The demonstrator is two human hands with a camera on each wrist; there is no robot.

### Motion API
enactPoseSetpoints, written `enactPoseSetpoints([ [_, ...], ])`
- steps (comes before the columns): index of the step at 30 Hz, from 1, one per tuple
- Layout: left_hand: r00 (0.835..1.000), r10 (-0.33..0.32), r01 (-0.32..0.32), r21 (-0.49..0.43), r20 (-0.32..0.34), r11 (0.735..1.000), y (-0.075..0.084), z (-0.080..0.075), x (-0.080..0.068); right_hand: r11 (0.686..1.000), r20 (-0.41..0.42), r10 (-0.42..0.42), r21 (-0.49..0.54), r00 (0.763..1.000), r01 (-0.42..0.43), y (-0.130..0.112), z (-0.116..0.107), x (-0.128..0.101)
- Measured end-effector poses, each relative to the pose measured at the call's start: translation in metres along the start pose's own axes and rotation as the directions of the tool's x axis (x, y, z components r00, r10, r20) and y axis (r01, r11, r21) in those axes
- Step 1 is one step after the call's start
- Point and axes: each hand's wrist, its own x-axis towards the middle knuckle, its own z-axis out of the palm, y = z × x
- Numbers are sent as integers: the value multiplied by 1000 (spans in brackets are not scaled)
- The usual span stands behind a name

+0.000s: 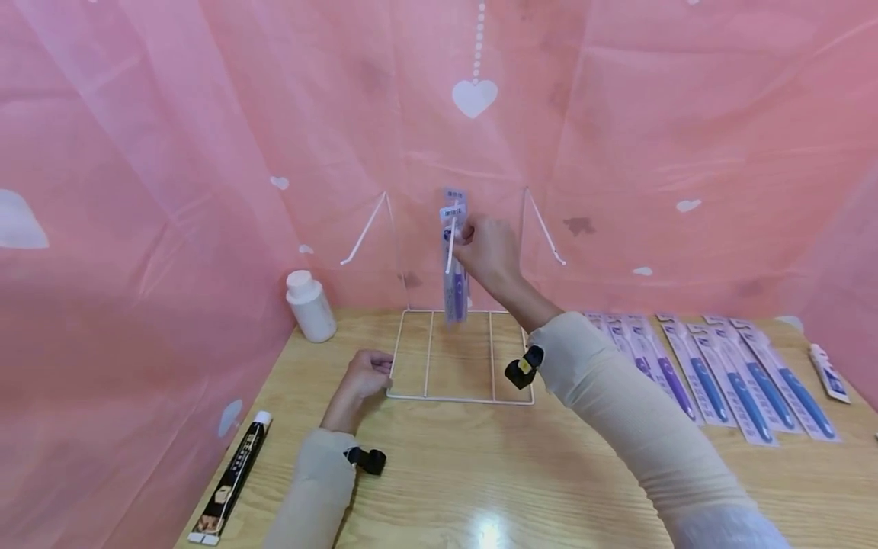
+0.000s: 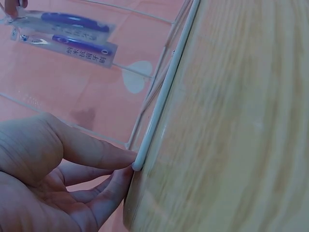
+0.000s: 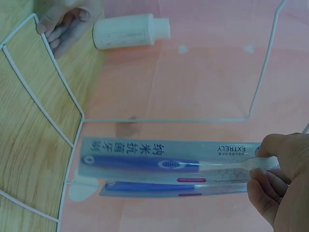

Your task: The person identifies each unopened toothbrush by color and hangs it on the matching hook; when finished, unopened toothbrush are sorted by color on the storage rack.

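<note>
A white wire display rack [image 1: 459,400] stands on the wooden table, with three hooks reaching forward from its upper part. My left hand [image 1: 366,375] pinches the front left corner of the rack's base between thumb and fingers. At the middle hook [image 1: 450,248], my right hand [image 1: 490,248] pinches the upper part of a packaged toothbrush [image 3: 135,163] with a purple-blue handle. Another packaged toothbrush [image 3: 149,188] hangs close behind it. Whether the hook passes through the held pack's card is too small to tell. The outer left hook [image 1: 363,229] and right hook [image 1: 544,227] hold nothing.
On the right lie several packaged toothbrushes [image 1: 734,374], purple and blue, beside a small white tube [image 1: 828,372]. A white bottle [image 1: 312,306] stands at the back left, and a black toothpaste tube [image 1: 233,476] lies at front left. Pink cloth [image 1: 638,137] surrounds the table.
</note>
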Motion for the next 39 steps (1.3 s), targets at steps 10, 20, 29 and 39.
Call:
enactPoseSetpoints([
  [10, 1000, 10, -10, 8, -4, 1000, -2, -4, -4, 998, 15, 56, 11, 998, -57, 5, 11, 17],
  [20, 1000, 17, -18, 16, 11, 1000, -5, 2, -3, 998, -23, 67, 1, 997, -67, 14, 16, 22],
  [29, 1000, 28, -28, 27, 10, 999, -4, 1, -1, 997, -18, 70, 26, 997, -70, 14, 14, 21],
  [39, 1000, 25, -25, 18, 13, 1000, -4, -1, -1, 990, 124, 116, -92, 985, -105, 36, 11, 9],
])
